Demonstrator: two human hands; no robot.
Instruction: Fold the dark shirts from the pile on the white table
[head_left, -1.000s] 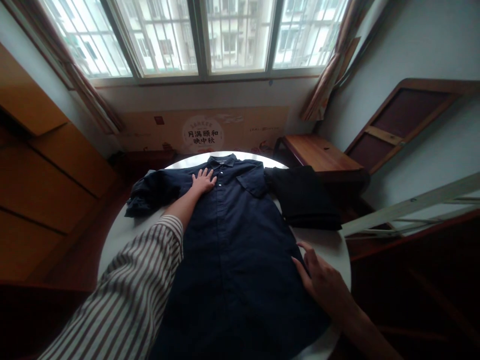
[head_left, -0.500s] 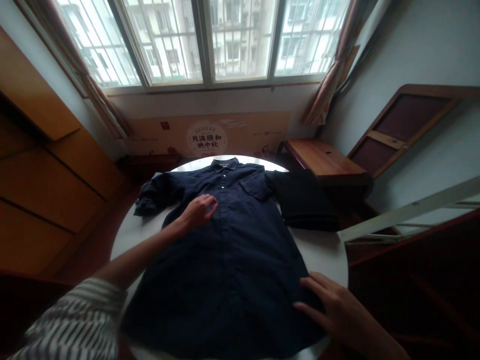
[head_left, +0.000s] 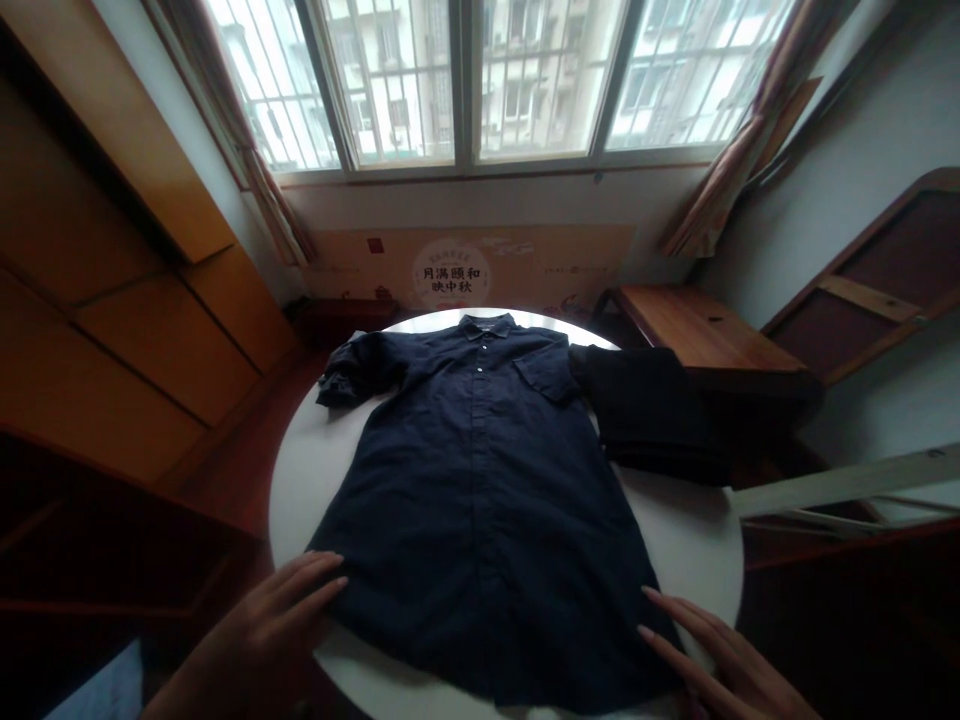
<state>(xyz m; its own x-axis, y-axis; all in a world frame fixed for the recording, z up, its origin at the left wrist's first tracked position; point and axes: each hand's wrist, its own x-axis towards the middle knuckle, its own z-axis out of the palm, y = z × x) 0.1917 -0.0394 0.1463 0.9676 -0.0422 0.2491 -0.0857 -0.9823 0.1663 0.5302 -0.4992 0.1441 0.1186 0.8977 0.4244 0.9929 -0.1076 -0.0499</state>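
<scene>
A dark navy button-up shirt (head_left: 472,480) lies spread front side up, its collar at the far end and its hem towards me. At the lower left edge of the shirt, my left hand (head_left: 281,605) has its fingers stretched out, the tips on the cloth. My right hand (head_left: 712,650) rests at the lower right edge with fingers apart, tips touching the fabric. Both thumbs are hard to make out. The shirt's left-side sleeve (head_left: 360,365) is bunched up, and a chest pocket shows on the other side.
Under the shirt is a round white table (head_left: 300,480). A folded black garment (head_left: 652,410) lies on its right side, against the shirt. Beyond stand a wooden bench (head_left: 705,325) and, at the left, wooden cabinets (head_left: 172,350). A pale bar (head_left: 847,480) reaches the table's right edge.
My left hand has moved from the shirt's upper chest down to its lower left edge. My right hand stays by the lower right edge. The view has shifted left.
</scene>
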